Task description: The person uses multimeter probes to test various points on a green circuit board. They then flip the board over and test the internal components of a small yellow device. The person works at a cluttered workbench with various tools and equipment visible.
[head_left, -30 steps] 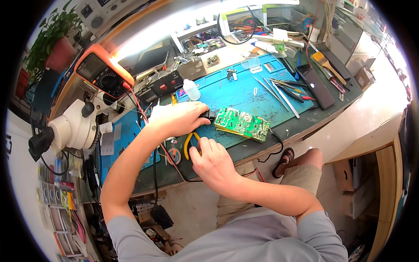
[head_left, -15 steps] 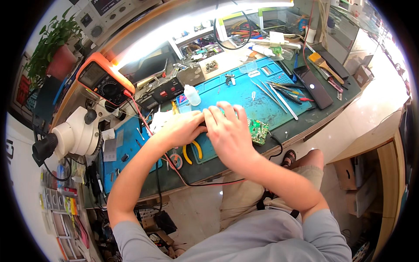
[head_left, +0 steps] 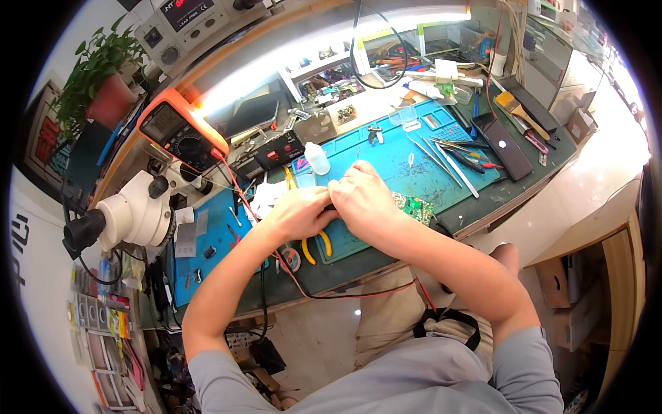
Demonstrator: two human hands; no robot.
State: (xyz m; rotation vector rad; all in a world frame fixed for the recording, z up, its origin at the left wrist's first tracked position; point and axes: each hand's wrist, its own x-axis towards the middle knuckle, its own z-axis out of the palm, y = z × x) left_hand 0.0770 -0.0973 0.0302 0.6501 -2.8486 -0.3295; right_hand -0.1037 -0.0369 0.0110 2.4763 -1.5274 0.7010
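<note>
My left hand and my right hand meet knuckle to knuckle over the blue work mat. Both have their fingers curled in; a small dark bit shows between them, but what they grip is hidden. A green circuit board lies just right of my right hand, partly covered by that wrist. Yellow-handled pliers rest below my left hand, next to a small round spool. Beyond my hands stands a white plastic bottle.
An orange multimeter stands at the left, above a microscope. Tweezers and a dark phone lie to the right, with a brush behind. A red and black cable crosses the bench's near edge and my lap.
My right hand's fingers, partly raised before, are now curled in closer against my left hand. The cable near my lap has shifted. The whole view has moved slightly.
</note>
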